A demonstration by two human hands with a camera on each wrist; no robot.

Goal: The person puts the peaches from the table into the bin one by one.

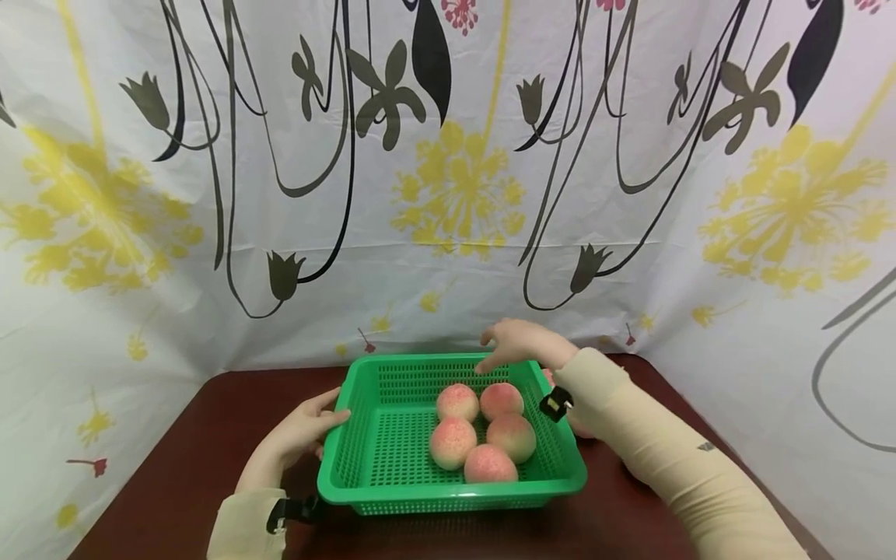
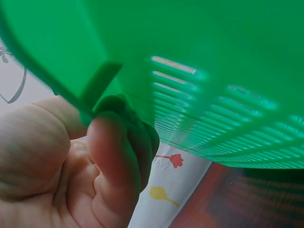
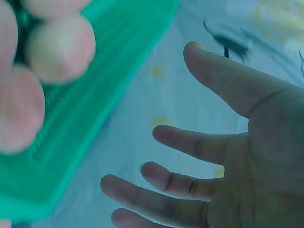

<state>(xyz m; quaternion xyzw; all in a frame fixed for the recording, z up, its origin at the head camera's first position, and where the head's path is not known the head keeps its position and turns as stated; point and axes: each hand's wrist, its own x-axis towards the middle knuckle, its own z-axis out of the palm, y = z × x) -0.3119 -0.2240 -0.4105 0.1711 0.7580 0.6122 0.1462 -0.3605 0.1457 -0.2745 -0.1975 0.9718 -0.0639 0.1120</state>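
A green plastic basket [image 1: 448, 491] with slotted walls stands on the table. Several pink-and-cream peaches [image 1: 453, 443] lie together in its right half. My left hand [image 1: 297, 429] grips the basket's left rim, thumb over the top; in the left wrist view its curled fingers [image 2: 111, 164] sit under the rim. Above the back right part of the basket, my right hand [image 1: 526, 342] hangs with spread fingers and holds nothing. The right wrist view shows that palm [image 3: 266, 156] facing the camera, apart from the basket [image 3: 90, 142] and peaches [image 3: 64, 47].
Outside the basket on the right, a peach [image 1: 548, 377] shows partly behind the right forearm [image 1: 651, 459], which hides much of that side. The dark red table [image 1: 259, 389] ends at a white patterned cloth [image 1: 448, 295] behind and on both sides.
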